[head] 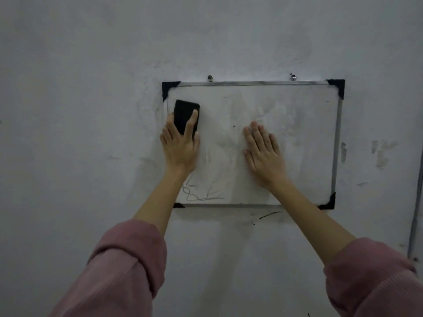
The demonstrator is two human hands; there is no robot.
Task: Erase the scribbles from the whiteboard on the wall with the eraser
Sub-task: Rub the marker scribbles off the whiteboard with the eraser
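Note:
A small whiteboard [304, 143] with a metal frame and black corner caps hangs on the grey wall. My left hand [179, 145] holds a black eraser [185, 113] against the board's upper left part, fingers on both sides of it. My right hand [263, 154] lies flat on the middle of the board, fingers straight. Faint grey scribbles [201, 193] show in the lower left corner, partly behind my left forearm. Pale smears cover much of the board's surface.
Two screws [209, 77] stick out of the wall above the board's top edge. A few dark marker strokes [267, 215] sit on the wall just under the board. A pipe or cable [415, 216] runs down the far right.

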